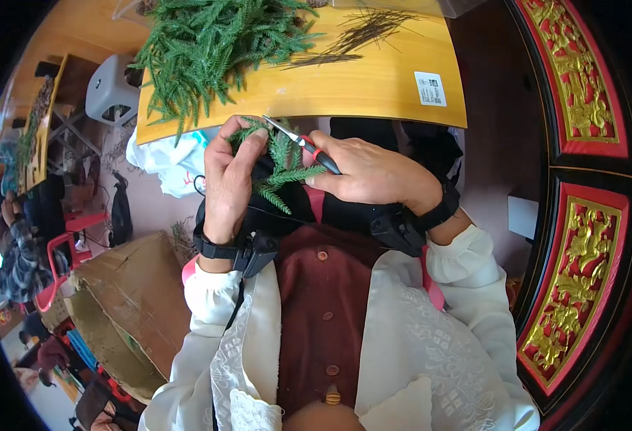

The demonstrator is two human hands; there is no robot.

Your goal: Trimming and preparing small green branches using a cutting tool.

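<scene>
Just below the table's near edge, my left hand (pixel 228 176) pinches a green artificial pine sprig (pixel 284 152) between thumb and fingers. The sprig's needled tips hang down and to the right, in front of my lap. My right hand (pixel 377 171) is closed round small pliers (pixel 307 144) with red and black handles. Their metal jaws point up and left, close to my left fingertips and over the sprig. Whether the jaws touch the sprig or grip a wire I cannot tell.
On the yellow wooden table (pixel 359 90) lie a heap of pine sprigs (pixel 219 47), dark thin wires (pixel 366 34) and a white label (pixel 429 88). A white plastic bag (pixel 165 169), grey stool (pixel 110 90) and cardboard box (pixel 143 287) are left. Red-gold carved panels (pixel 570 287) stand right. People work far left.
</scene>
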